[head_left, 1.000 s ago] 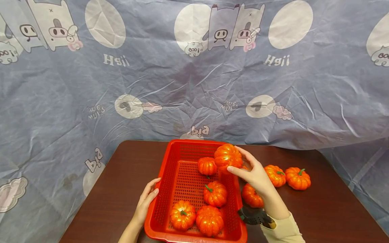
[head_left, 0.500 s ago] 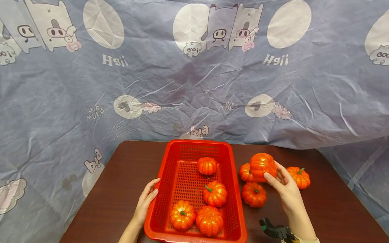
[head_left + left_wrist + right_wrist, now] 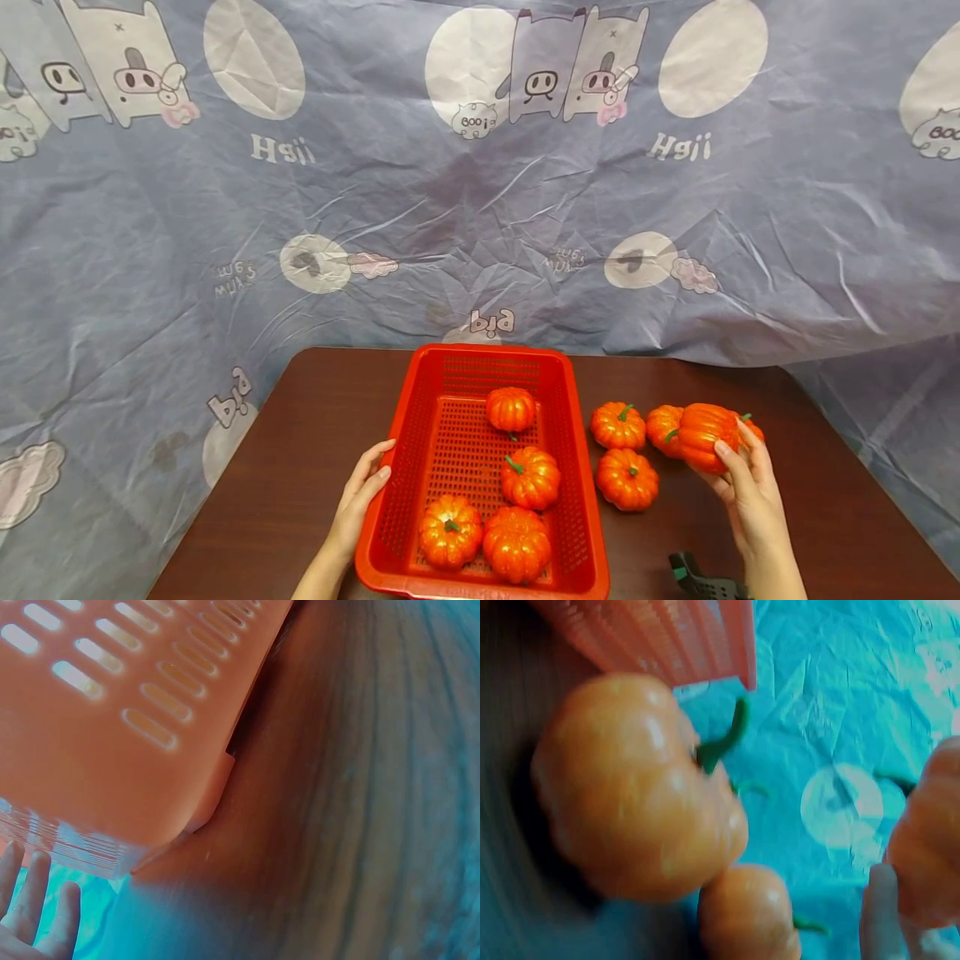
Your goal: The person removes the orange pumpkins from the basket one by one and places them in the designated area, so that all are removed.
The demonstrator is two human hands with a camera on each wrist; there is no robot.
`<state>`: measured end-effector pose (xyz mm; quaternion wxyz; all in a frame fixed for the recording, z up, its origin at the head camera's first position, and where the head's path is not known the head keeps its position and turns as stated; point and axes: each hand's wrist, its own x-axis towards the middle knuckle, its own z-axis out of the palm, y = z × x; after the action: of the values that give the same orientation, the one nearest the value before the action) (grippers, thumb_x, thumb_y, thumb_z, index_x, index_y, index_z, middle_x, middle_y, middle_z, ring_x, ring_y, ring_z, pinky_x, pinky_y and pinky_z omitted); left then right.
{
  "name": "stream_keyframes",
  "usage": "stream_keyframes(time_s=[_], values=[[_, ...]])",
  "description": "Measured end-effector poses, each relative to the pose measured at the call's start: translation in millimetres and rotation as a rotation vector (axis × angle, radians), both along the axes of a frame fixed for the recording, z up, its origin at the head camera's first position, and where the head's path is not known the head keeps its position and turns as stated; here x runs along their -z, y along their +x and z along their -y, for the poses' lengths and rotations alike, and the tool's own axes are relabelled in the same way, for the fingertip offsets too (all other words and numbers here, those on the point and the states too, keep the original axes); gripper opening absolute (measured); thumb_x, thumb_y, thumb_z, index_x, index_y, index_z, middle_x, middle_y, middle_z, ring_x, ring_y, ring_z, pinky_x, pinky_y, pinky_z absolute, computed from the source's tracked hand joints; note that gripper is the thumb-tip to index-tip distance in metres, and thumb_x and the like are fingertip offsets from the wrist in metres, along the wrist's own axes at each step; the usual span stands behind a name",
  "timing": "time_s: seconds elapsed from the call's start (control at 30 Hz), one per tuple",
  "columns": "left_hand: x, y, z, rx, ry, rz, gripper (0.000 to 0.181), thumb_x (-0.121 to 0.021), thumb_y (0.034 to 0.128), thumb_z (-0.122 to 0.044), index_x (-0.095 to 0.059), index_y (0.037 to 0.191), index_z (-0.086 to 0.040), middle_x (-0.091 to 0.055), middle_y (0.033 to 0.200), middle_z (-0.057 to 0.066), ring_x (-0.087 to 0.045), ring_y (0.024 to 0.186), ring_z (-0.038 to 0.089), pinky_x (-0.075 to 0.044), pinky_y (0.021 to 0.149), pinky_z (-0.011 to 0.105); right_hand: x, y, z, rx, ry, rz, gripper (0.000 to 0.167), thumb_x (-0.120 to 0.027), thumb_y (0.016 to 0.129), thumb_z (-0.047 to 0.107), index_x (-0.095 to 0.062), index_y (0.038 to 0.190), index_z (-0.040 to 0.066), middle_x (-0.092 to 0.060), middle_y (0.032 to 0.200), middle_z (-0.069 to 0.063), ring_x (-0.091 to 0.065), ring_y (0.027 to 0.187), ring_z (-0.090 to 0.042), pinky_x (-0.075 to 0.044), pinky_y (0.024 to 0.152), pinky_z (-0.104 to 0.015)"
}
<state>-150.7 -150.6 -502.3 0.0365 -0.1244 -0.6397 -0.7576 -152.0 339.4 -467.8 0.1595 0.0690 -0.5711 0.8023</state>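
Note:
My right hand grips an orange toy pumpkin between thumb and fingers, at the right of the head view. The pumpkin's green stem points left, and it partly covers two other pumpkins, one on its left and one behind the fingers. In the right wrist view the held pumpkin is at the right edge, with fingertips against it. My left hand touches the left side of a red plastic basket with fairly straight fingers. Several pumpkins lie inside the basket.
Right of the basket, two more pumpkins stand on the brown table, one behind the other. A dark strap-like device is at my right wrist. A printed grey-blue cloth hangs behind the table.
My right hand has carried the pumpkin from over the basket's right rim rightward and lower, towards the pumpkins on the table. The left hand and the basket have stayed put.

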Motion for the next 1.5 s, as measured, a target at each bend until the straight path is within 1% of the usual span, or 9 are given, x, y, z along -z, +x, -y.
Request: stream_keyframes(time_s=[0.2, 0.37, 0.47, 0.57, 0.77, 0.97, 1.1, 1.3, 1.5], values=[[0.0, -0.2, -0.2, -0.005, 0.000, 0.004, 0.039, -0.040, 0.0994, -0.013, -0.038, 0.137, -0.003, -0.041, 0.133, 0.016, -0.052, 0.109, 0.019, -0.048, 0.085, 0.032, 48.2, -18.1, -42, 0.029, 0.018, -0.013, 0.047, -0.041, 0.098, 0.003, -0.029, 0.142, 0.017, -0.040, 0.128, -0.003, -0.064, 0.095, -0.014, -0.053, 0.074, -0.029], [0.7, 0.2, 0.1, -0.009, 0.003, 0.024, 0.039, -0.040, 0.0990, -0.013, -0.039, 0.137, -0.004, -0.041, 0.132, 0.017, -0.052, 0.108, 0.021, -0.048, 0.085, 0.033, 34.1, -8.3, -36, 0.001, -0.001, -0.043, 0.054, -0.041, 0.098, 0.004, -0.023, 0.148, 0.014, -0.036, 0.130, -0.003, -0.065, 0.092, -0.016, -0.053, 0.073, -0.028], [1.0, 0.5, 0.6, -0.005, 0.001, 0.031, 0.039, -0.040, 0.0991, -0.014, -0.039, 0.137, -0.005, -0.041, 0.132, 0.017, -0.052, 0.109, 0.021, -0.049, 0.085, 0.034, 27.6, -1.7, -31, -0.004, -0.016, -0.068, 0.049, -0.040, 0.098, 0.001, -0.030, 0.144, 0.012, -0.043, 0.126, -0.002, -0.066, 0.090, -0.016, -0.054, 0.072, -0.027], [0.6, 0.7, 0.8, -0.001, 0.005, 0.030, 0.039, -0.040, 0.0992, -0.014, -0.038, 0.137, -0.004, -0.041, 0.132, 0.017, -0.052, 0.109, 0.021, -0.049, 0.085, 0.034, 38.1, -3.2, -39, 0.032, -0.010, -0.065, 0.040, -0.040, 0.097, -0.001, -0.039, 0.135, 0.012, -0.049, 0.119, -0.003, -0.066, 0.090, -0.015, -0.054, 0.071, -0.028], [-0.2, 0.8, 1.7, 0.015, -0.009, 0.005, 0.040, -0.039, 0.1000, -0.014, -0.036, 0.138, -0.003, -0.039, 0.135, 0.014, -0.050, 0.112, 0.017, -0.047, 0.087, 0.032, 64.4, -10.7, -60, 0.098, 0.028, 0.009, 0.037, -0.047, 0.096, 0.002, -0.034, 0.129, 0.012, -0.053, 0.114, -0.003, -0.064, 0.094, -0.011, -0.054, 0.071, -0.027], [-0.9, 1.0, 1.1, -0.003, -0.024, 0.015, 0.039, -0.039, 0.0995, -0.013, -0.038, 0.138, -0.004, -0.034, 0.140, 0.014, -0.048, 0.114, 0.014, -0.046, 0.088, 0.030, 51.6, 0.7, -53, 0.131, 0.135, 0.063, 0.056, -0.045, 0.097, 0.004, -0.024, 0.146, 0.019, -0.040, 0.121, 0.002, -0.052, 0.103, -0.001, -0.050, 0.071, -0.018], [-1.0, 1.2, 0.4, -0.024, -0.036, 0.023, 0.039, -0.040, 0.0990, -0.013, -0.039, 0.137, -0.005, -0.033, 0.141, 0.014, -0.046, 0.116, 0.012, -0.046, 0.088, 0.028, 38.0, 11.3, -43, 0.101, 0.173, 0.026, 0.046, -0.043, 0.097, -0.001, -0.037, 0.140, 0.015, -0.046, 0.117, 0.007, -0.054, 0.097, 0.001, -0.050, 0.069, -0.017], [-1.6, 1.4, -0.1, -0.033, -0.039, 0.032, 0.039, -0.040, 0.0987, -0.013, -0.040, 0.137, -0.005, -0.034, 0.140, 0.014, -0.046, 0.116, 0.012, -0.045, 0.088, 0.027, 52.3, 7.2, -49, 0.090, 0.141, -0.005, 0.046, -0.049, 0.090, -0.012, -0.038, 0.124, 0.017, -0.056, 0.110, 0.007, -0.061, 0.091, -0.003, -0.053, 0.066, -0.022], [-1.4, 1.1, -0.2, -0.037, -0.049, 0.031, 0.039, -0.040, 0.0986, -0.013, -0.040, 0.137, -0.005, -0.032, 0.143, 0.014, -0.043, 0.119, 0.010, -0.043, 0.090, 0.025, 42.1, 15.1, -45, 0.101, 0.322, 0.111, 0.062, -0.055, 0.089, -0.009, -0.030, 0.137, 0.021, -0.052, 0.109, 0.014, -0.058, 0.088, 0.002, -0.049, 0.068, -0.015]])
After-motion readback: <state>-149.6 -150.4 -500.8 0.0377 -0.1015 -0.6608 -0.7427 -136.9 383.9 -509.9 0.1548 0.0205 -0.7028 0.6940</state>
